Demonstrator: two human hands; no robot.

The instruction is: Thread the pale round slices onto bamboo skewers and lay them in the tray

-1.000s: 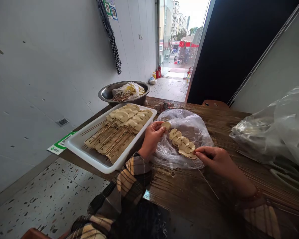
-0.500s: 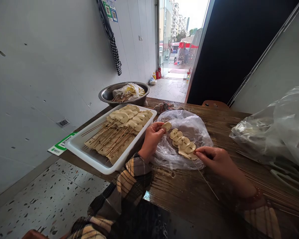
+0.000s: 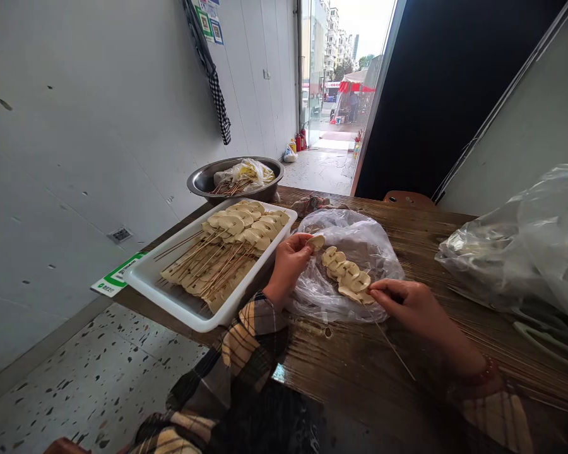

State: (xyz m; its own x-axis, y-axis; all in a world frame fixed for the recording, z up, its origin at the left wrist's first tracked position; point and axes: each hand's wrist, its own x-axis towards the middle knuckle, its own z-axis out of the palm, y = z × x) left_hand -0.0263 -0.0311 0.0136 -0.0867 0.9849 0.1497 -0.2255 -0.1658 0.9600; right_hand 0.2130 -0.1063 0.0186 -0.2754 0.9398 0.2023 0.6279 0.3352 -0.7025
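Note:
Between the thumb and fingers of my left hand (image 3: 291,258) is a pale, thin oval food slice (image 3: 317,242), held over the far-left part of a clear plastic bag (image 3: 383,246). My right hand (image 3: 409,302) pinches the near end of a skewer of overlapping slices (image 3: 348,271); its stick is mostly hidden by the fingers. Beneath the hand, a thin stick (image 3: 397,353) slants down to the right above the dark wood. On my left, a white tray (image 3: 201,325) carries many skewered slices (image 3: 231,252), their sticks pointing toward me.
A metal bowl (image 3: 196,183) with bagged skewers stands behind the tray. At right are a large plastic bag (image 3: 515,246) and pale-green scissor handles (image 3: 549,343). A crumpled cloth (image 3: 312,203) lies near the wooden table's (image 3: 426,233) far edge.
Both hands stay almost in place. The slices by my right hand shift very slightly, and less of the thin stick shows below them.

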